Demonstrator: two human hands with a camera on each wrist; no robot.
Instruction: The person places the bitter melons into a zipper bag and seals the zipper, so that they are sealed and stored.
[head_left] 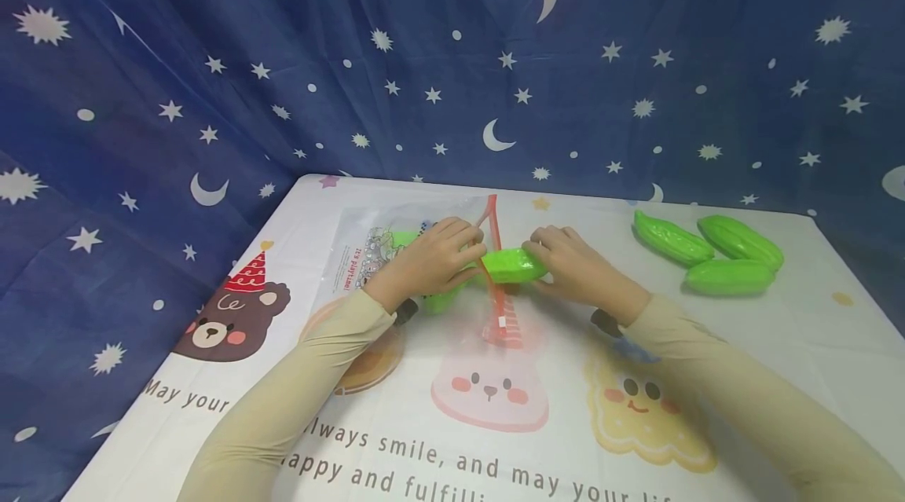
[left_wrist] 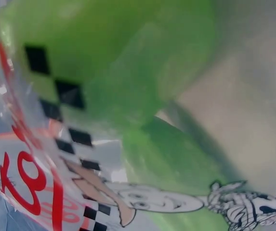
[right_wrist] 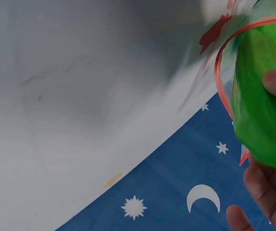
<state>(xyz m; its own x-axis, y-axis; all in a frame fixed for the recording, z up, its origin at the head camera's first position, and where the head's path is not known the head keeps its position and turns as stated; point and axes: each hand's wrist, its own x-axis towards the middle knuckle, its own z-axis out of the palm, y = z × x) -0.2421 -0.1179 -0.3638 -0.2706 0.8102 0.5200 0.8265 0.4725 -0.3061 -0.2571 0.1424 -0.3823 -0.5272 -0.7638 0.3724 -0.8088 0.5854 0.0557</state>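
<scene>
In the head view, a clear plastic zip bag (head_left: 342,258) with a red edge and cartoon print lies across the back of the table. My left hand (head_left: 434,254) grips this bag near its open red mouth. Between thumb and fingers, my right hand (head_left: 576,266) holds a ridged green toy vegetable (head_left: 514,265), one end of it at the bag's mouth. The right wrist view shows the red rim curving around that green vegetable (right_wrist: 260,106). More green vegetables (left_wrist: 128,62) show through the printed film in the left wrist view; their number is unclear.
Three more green toy vegetables (head_left: 731,276) lie grouped at the back right of the table. A white tablecloth (head_left: 537,376) with cartoon figures and lettering covers the table. Behind and to the left hangs a blue curtain (head_left: 424,62) with stars and moons.
</scene>
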